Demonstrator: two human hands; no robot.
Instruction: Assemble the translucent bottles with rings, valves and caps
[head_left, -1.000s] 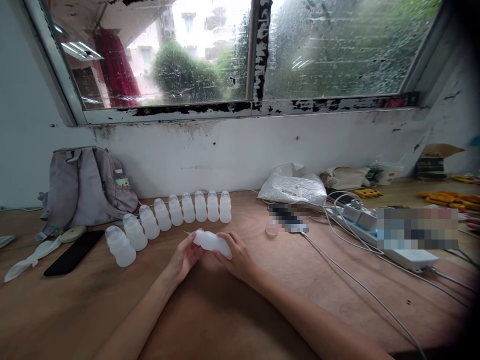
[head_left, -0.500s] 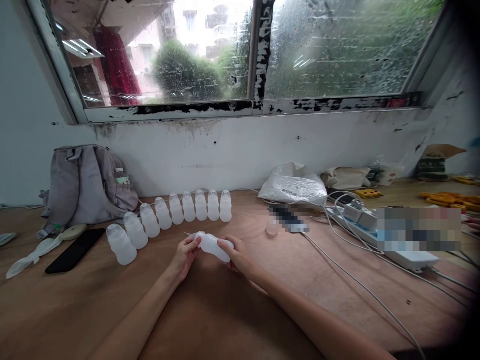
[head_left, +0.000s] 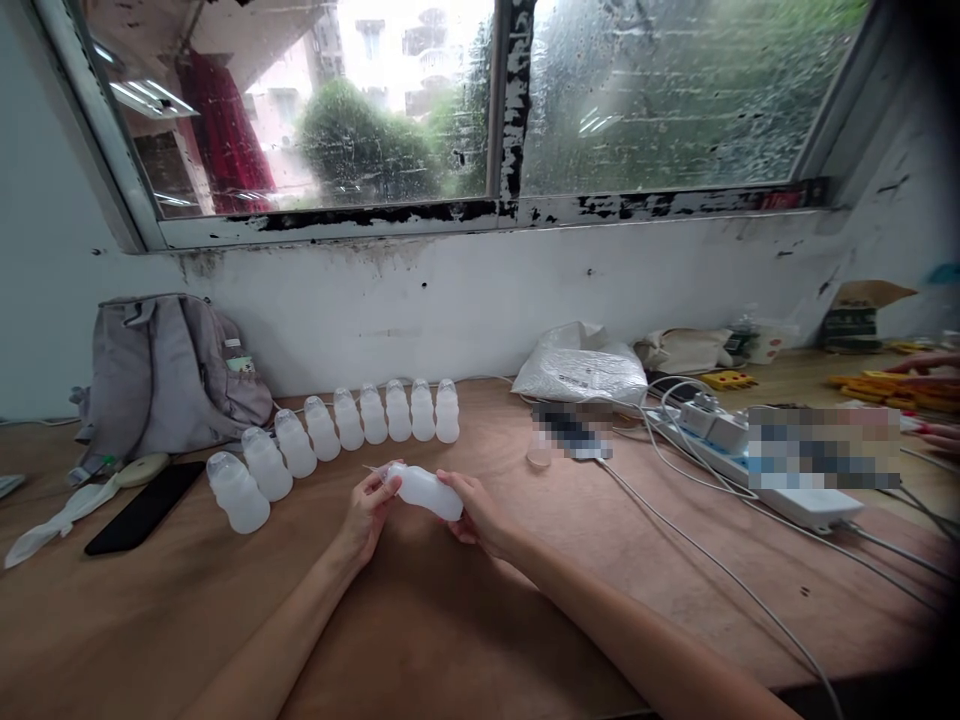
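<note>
- Bottle (head_left: 429, 492), one, frosted white: aloft, mid-span between the hands, tilted, neck to ten o'clock, base to four. Clock directions below run from here.
- Left hand (head_left: 369, 515): fingers closed about the neck end, thumb on the near side.
- Tip (head_left: 370, 469), thin, pale: projects past the left fingers at ten o'clock; its nature cannot be told.
- Right hand (head_left: 484, 515): fingers grasping the base end, thumb uppermost.
- Row (head_left: 398, 412), nine similar bottles, upright on the surface (head_left: 150, 640), clear tops: curves from nine o'clock round to twelve.
- Cup (head_left: 538, 456), small, clear: two o'clock, just beside a blurred device.
- Strip (head_left: 814, 503), white, with cables: three o'clock, well apart.
- Phone (head_left: 146, 508), black: nine o'clock, beyond the row.
- Handling, by judgement: the right hand best serves as a steady cradle, leaving finer work to the left fingertips. The wall looks soft; light, even pressure should avoid denting. Both ends want keeping in line, so the neck is not twisted, and the left elbow low, clear of the row.
</note>
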